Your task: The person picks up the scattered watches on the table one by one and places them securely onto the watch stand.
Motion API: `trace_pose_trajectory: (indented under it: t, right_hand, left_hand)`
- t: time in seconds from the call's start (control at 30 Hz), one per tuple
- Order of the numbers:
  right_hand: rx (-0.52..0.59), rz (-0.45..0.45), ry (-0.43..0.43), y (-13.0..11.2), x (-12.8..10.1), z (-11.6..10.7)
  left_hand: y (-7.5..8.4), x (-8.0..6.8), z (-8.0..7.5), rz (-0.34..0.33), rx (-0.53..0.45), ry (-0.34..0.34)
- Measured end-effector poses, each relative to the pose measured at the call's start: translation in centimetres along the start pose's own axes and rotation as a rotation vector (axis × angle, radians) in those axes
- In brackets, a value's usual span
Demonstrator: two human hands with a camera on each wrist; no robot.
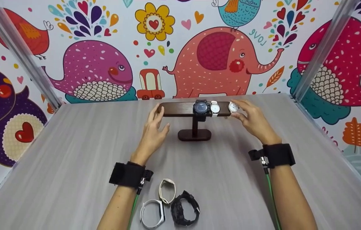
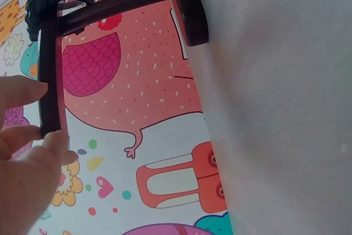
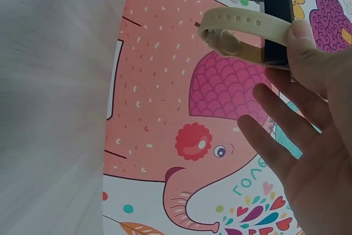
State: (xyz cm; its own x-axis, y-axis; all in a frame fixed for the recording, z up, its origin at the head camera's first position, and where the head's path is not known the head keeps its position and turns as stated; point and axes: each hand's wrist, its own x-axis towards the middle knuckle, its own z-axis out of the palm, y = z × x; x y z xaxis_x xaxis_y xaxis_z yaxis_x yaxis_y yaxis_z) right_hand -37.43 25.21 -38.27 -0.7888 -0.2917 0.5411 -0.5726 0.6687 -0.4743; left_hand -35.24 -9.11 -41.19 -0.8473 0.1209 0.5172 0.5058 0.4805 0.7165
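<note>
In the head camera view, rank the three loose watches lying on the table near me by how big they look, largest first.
1. Black watch
2. White band watch
3. Beige band watch

The two pale ones look close in size, and the white one lies nearer the camera, so that order is unsure.

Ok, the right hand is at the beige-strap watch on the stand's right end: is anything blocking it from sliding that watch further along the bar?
Yes. The white watch sits right beside the beige-strap watch on the bar, with the black watch beyond it. Nothing lies between the right hand and the beige-strap watch; its fingers already touch the strap.

Grey wood-grain table (image 1: pixel 71 166), bright cartoon-animal wallpaper (image 1: pixel 212 60) behind.
</note>
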Motion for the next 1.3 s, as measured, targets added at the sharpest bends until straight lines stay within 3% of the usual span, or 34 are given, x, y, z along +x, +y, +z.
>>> trace_pose_trajectory:
  t: [0.37,0.7,1.0,1.13,1.3]
  right_hand:
    - [-0.007,-0.008,0.007,-0.4,0.3,0.6]
    - [-0.006,-0.052,0.048,-1.0,0.6,1.4]
    - [0.002,-0.048,0.085,-1.1,0.8,2.0]
    - [0.006,-0.037,0.076,-1.2,0.8,1.9]
    - [-0.023,-0.004,0.049,-1.7,0.8,1.5]
  left_hand:
    - [-0.3,-0.1,0.2,0.011,-0.011,-0.02]
    - [-0.2,-0.1,0.2,0.05,0.036,-0.01]
    - [0.0,-0.1,0.2,0.005,0.023,-0.029]
    - [0.7,0.0,-0.5,-0.062,0.046,-0.092]
    - [2.7,-0.4,-3.0,-0.189,0.19,-0.242]
